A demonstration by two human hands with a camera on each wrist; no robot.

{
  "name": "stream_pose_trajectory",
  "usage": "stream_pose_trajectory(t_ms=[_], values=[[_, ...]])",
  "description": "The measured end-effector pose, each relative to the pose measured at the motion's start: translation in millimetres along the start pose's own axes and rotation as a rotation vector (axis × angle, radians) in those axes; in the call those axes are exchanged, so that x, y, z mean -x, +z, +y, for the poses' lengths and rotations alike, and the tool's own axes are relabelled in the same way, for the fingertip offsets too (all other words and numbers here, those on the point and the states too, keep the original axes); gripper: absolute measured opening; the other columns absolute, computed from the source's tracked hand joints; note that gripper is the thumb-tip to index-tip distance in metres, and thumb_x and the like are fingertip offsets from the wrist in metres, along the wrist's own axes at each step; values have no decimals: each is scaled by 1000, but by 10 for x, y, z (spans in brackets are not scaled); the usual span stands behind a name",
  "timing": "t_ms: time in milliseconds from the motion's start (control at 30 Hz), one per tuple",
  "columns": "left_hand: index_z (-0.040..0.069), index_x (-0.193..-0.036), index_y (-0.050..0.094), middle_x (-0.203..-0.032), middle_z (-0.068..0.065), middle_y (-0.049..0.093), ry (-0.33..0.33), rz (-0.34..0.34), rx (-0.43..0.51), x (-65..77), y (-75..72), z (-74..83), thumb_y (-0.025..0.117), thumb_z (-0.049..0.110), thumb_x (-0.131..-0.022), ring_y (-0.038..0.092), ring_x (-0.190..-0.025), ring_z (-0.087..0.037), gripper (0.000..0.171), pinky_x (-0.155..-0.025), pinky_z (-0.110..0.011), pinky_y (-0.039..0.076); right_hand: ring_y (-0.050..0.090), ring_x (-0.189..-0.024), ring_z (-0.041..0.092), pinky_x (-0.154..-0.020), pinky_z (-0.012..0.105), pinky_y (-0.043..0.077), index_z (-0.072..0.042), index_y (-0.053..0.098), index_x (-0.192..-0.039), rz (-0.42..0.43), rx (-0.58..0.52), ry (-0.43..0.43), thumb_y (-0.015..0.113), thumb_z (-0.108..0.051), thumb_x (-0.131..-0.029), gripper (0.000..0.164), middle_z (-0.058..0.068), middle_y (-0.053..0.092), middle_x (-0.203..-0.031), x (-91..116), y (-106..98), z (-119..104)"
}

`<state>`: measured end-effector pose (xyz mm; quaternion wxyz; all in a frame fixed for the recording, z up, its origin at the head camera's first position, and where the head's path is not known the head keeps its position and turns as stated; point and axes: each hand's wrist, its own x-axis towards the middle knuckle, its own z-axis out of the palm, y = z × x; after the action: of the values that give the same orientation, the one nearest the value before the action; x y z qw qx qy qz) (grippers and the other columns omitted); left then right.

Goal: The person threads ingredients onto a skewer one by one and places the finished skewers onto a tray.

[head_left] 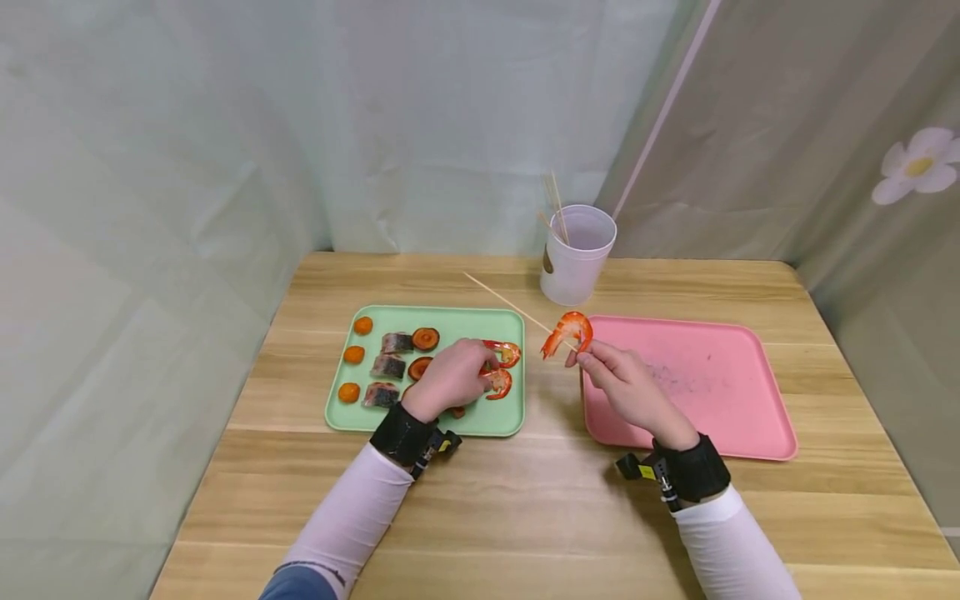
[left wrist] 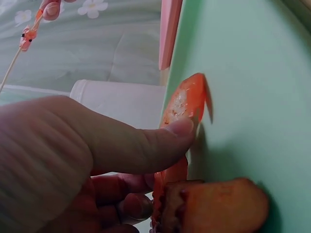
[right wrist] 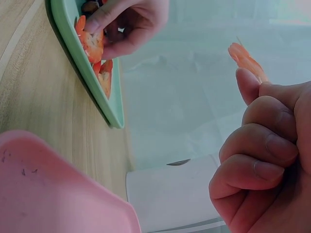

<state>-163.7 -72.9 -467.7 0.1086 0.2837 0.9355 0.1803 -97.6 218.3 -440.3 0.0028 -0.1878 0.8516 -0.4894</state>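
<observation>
Skewer right, prawn left: both grips engaged

Left hand: thumb and fingers pinch the prawn, which lies on the green tray. Right hand: thumb and forefinger pinch the skewer close by a threaded prawn, remaining fingers curled; whether the fingertips press stick or flesh, I cannot tell. The skewer's long bare end points away and to the left.

Handling, my judgement: keep the left grip light, since the prawn looks slick, and lift straight up before any turn. Right grip should steady the stick so the threaded prawn does not slide.

In the way: a second prawn just beyond the left fingers, and a brown-edged slice close by the pinch — either could be dragged along.

Around: fish pieces and orange balls in columns toward the tray's left side; white cup with spare sticks near the worktop's far edge; pink tray, dark-specked, beneath the right hand — its rim seems easy to knock.
</observation>
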Motion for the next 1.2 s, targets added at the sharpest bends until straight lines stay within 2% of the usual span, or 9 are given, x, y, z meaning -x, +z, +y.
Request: stream_pose_trajectory(t_ms=[267, 433, 600, 667, 767, 933, 1000, 1100, 1200], values=[[9, -111, 78, -109, -6, 73, 26, 14, 41, 21, -42, -35, 79, 14, -96, 67, -105, -27, 16, -92, -42, 54, 47, -65, 16, -62, 30, 40, -12, 73, -110, -4, -2, 9, 52, -13, -115, 21, -4, 45, -72, 9, -4, 4], [9, -112, 71, -101, -4, 68, 35, 38, 107, 32, -106, -64, 78, 25, -101, 61, -90, -23, 20, -82, -40, 52, 48, -67, 18, -63, 30, 40, -11, 73, -110, -4, -5, 19, 52, -14, -115, 22, -3, 46, -74, 9, -15, -10], [7, -127, 61, -92, -4, 65, 19, 41, 204, 36, -140, -94, 69, 24, -106, 60, -78, -20, 27, -73, -37, 51, 48, -66, 17, -62, 31, 39, -10, 72, -110, -5, -2, 18, 51, -14, -115, 22, -3, 46, -72, 9, -13, -13], [6, -133, 54, -84, -4, 63, 8, 35, 271, 40, -152, -98, 63, 23, -110, 61, -67, -20, 30, -66, -36, 51, 47, -64, 16, -62, 30, 38, -11, 72, -110, -5, -2, 17, 51, -14, -115, 22, -4, 45, -71, 9, -11, -10], [4, -140, 44, -75, -3, 58, -6, 47, 384, 43, -172, -98, 55, 24, -114, 54, -55, -17, 35, -58, -34, 46, 46, -64, 16, -62, 30, 39, -13, 72, -111, -1, -4, 11, 51, -14, -115, 22, -5, 44, -71, 7, -11, -8], [3, -145, 39, -76, -1, 50, -16, 106, 565, 64, -229, -69, 51, 22, -115, 43, -59, -18, 37, -60, -33, 37, 47, -64, 16, -62, 30, 39, -13, 72, -110, 17, -1, 9, 52, -14, -115, 21, -4, 46, -72, 13, -16, -8], [5, -141, 43, -77, -2, 48, -26, 125, 687, 77, -254, -57, 50, 23, -116, 42, -62, -23, 31, -61, -32, 36, 46, -64, 15, -60, 30, 38, -13, 72, -110, 26, -2, 10, 52, -14, -114, 21, -4, 46, -72, 19, -19, -7], [4, -128, 49, -80, -4, 44, -10, 148, 923, 82, -289, -45, 46, 24, -117, 40, -70, -34, 23, -65, -31, 34, 45, -63, 15, -59, 29, 37, -14, 72, -109, 40, -9, 5, 52, -13, -114, 21, -4, 44, -72, 24, -26, -5], [1, -112, 49, -82, -6, 43, 30, 171, 1125, 74, -325, -52, 44, 24, -118, 41, -75, -34, 24, -67, -31, 36, 45, -64, 15, -60, 29, 37, -14, 72, -109, 49, -20, 1, 51, -13, -114, 22, -5, 42, -72, 24, -37, -2]])
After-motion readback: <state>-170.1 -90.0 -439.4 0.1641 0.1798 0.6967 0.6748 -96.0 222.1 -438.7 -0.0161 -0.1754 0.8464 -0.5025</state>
